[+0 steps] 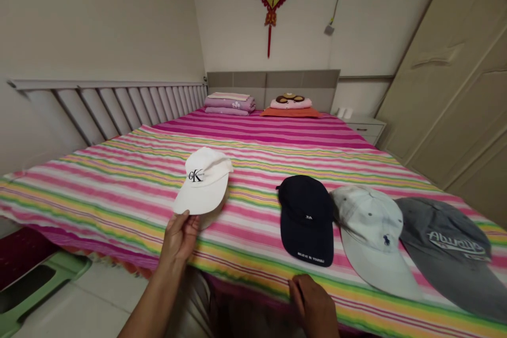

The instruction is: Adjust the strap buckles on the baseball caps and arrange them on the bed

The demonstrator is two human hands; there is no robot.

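My left hand (182,237) pinches the brim of a white baseball cap (208,169) between thumb and fingers. The cap has black "CK" lettering and is tilted, its brim toward me, raised a little over the striped bedspread. My right hand (315,303) is at the bed's near edge with its fingers curled in; nothing shows in it. Just beyond it lies a dark navy cap (307,211) with small white text on the brim. To its right are a pale, washed-out cap (372,227) with a small dark emblem and a grey cap (447,243) with white lettering, their sides touching or overlapping.
A striped bedspread (130,179) covers the bed. Folded purple bedding (229,103) and a pink and orange pile (291,108) lie by the headboard (237,80). A railing (130,103) runs along the left. A green stool (43,280) stands on the floor at lower left.
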